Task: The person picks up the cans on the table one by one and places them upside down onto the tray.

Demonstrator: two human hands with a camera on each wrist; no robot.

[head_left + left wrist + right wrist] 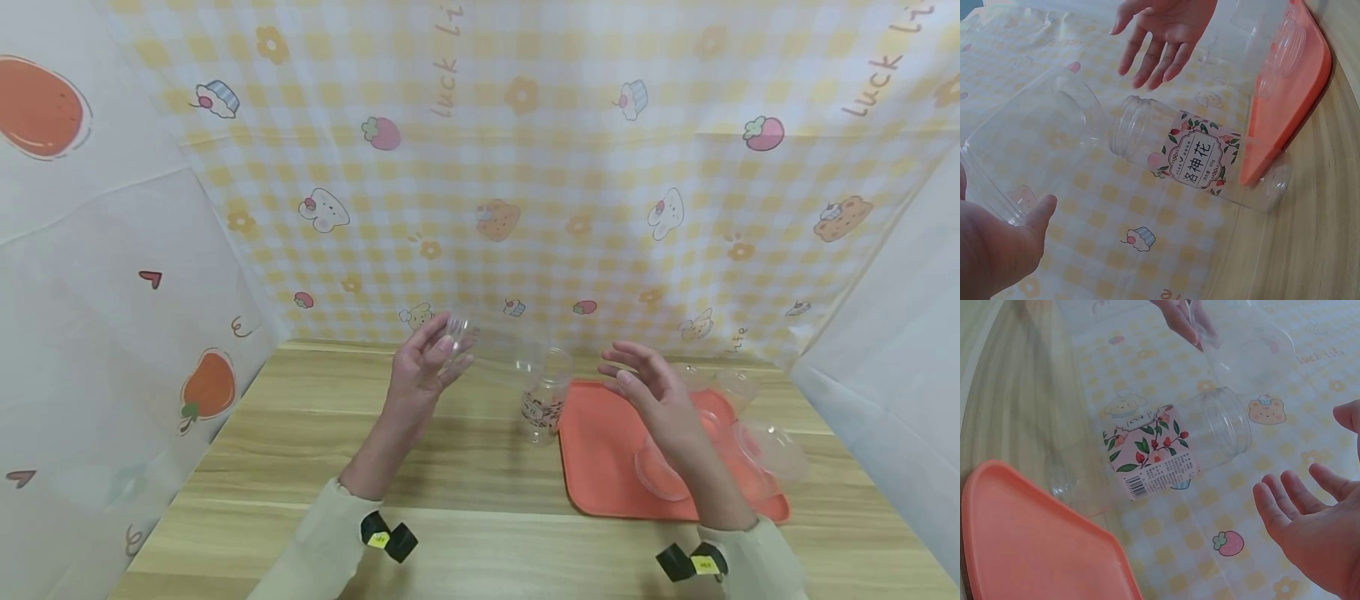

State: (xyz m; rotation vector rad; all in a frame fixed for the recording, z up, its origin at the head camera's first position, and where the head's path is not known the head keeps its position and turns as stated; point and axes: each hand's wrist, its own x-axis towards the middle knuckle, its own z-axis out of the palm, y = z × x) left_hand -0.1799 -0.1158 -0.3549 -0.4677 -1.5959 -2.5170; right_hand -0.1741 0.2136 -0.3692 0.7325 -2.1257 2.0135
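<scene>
My left hand grips a clear, empty plastic container by its wide end, fingers and thumb around the edge. The container lies sideways in the air, its far end over the mouth of a clear plastic jar. That jar stands upright on the table, with a pink floral label around its middle. My right hand is raised above the tray, right of the jar. Its fingers are spread and loosely bent, and it holds nothing, as the right wrist view of the hand also shows.
An orange-red tray lies right of the jar, close against its base. Several clear plastic pieces, among them a round one, are on and beside the tray. A checked cloth hangs behind the wooden table.
</scene>
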